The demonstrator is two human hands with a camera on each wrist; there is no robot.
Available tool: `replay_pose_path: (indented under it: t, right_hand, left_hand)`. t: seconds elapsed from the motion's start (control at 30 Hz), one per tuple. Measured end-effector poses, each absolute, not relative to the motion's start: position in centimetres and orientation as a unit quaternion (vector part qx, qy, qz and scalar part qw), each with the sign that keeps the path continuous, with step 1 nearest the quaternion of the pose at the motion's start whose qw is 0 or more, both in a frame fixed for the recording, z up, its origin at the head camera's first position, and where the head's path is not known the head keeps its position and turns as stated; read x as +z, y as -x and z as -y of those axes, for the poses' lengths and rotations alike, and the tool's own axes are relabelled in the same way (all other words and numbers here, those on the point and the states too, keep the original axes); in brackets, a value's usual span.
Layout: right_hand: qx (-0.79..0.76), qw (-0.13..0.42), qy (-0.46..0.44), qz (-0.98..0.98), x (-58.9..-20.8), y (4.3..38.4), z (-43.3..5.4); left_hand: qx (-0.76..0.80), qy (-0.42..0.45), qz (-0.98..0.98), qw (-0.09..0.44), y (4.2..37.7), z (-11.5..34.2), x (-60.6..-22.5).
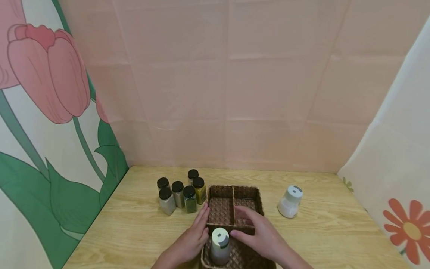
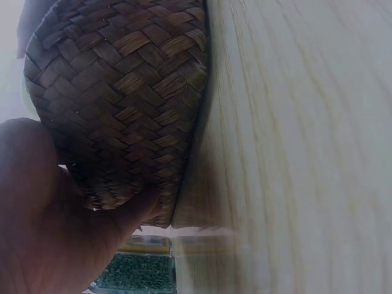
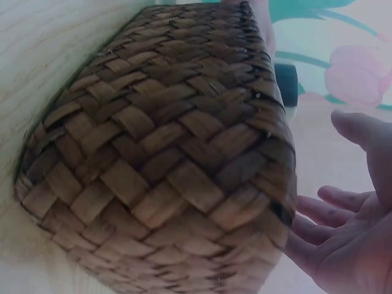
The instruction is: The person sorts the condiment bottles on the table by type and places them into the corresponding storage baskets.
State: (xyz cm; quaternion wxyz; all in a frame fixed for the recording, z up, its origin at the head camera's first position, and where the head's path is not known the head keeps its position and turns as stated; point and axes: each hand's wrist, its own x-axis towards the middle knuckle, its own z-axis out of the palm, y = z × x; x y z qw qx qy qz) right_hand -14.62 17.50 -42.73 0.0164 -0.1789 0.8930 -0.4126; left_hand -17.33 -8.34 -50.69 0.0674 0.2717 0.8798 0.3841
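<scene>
A brown woven basket (image 1: 220, 215) stands on the table, split into two back compartments and a larger front one. Inside the front compartment is a pale-topped bottle (image 1: 220, 252), upright near the left wall. My left hand (image 1: 192, 239) rests along the basket's left side with fingers extended; in the left wrist view its thumb lies on the woven wall (image 2: 122, 92). Over the basket's right part hovers my right hand (image 1: 260, 233), thumb and fingers spread with nothing between them. The right wrist view shows that hand (image 3: 361, 233) beside the rim, its palm bare.
Several black-lidded spice jars (image 1: 190, 201) cluster left of the basket, one with green flakes. To the right, a similar white bottle (image 1: 289, 205) stands apart on the wooden table (image 1: 319, 224). A pink cloth wall (image 1: 225, 93) rises behind the table.
</scene>
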Motion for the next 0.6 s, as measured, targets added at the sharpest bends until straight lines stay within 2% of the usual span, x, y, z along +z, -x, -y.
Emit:
replay_pose_path:
  t: [0.27, 0.6]
  right_hand:
    - [-0.416, -0.019, 0.143, -0.898, -42.8, 14.7, -18.5]
    - [-0.416, -0.033, 0.12, -0.901, -42.7, 14.8, -20.0]
  left_hand:
    - [0.387, -0.275, -0.878, 0.07, 17.3, 8.4, -50.6]
    - [0.381, -0.279, -0.879, 0.064, 17.3, 8.4, -50.8]
